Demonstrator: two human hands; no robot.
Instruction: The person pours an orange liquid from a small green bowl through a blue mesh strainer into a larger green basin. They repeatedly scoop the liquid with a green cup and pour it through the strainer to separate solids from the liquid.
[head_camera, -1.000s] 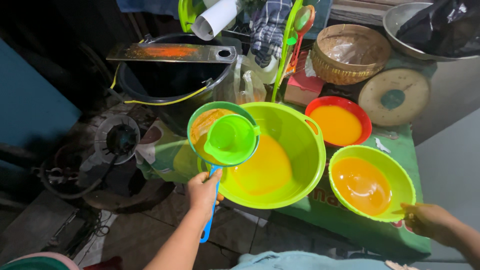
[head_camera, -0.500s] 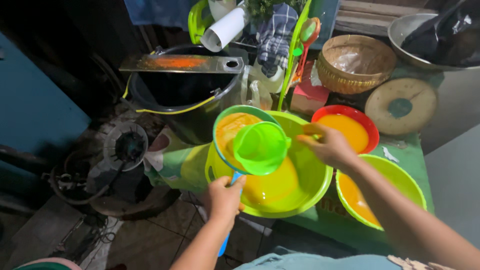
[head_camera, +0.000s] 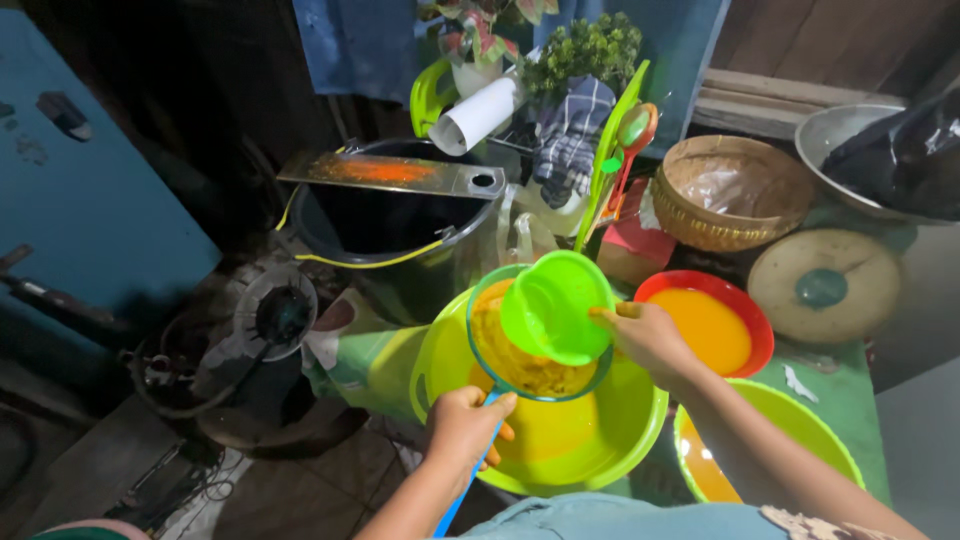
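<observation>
My left hand (head_camera: 465, 432) grips the blue handle of a round strainer (head_camera: 520, 360) full of orange pulp, held over a large lime-green basin (head_camera: 620, 440) with orange liquid in it. My right hand (head_camera: 648, 338) holds a small bright green bowl (head_camera: 555, 305), tilted and resting inside the strainer on the pulp. My right forearm crosses over a second green bowl (head_camera: 830, 450) of orange liquid at the lower right.
A red bowl (head_camera: 715, 325) of orange liquid stands behind my right hand. A black bucket (head_camera: 390, 225) with a metal grater (head_camera: 400, 175) across it is at the back left. A woven basket (head_camera: 735, 190), a round lid (head_camera: 825, 285) and a metal pan (head_camera: 880, 150) sit at the right.
My right hand came in from the lower right and took hold of the small green bowl in the strainer. The view shifted so the basin now sits lower in frame.
</observation>
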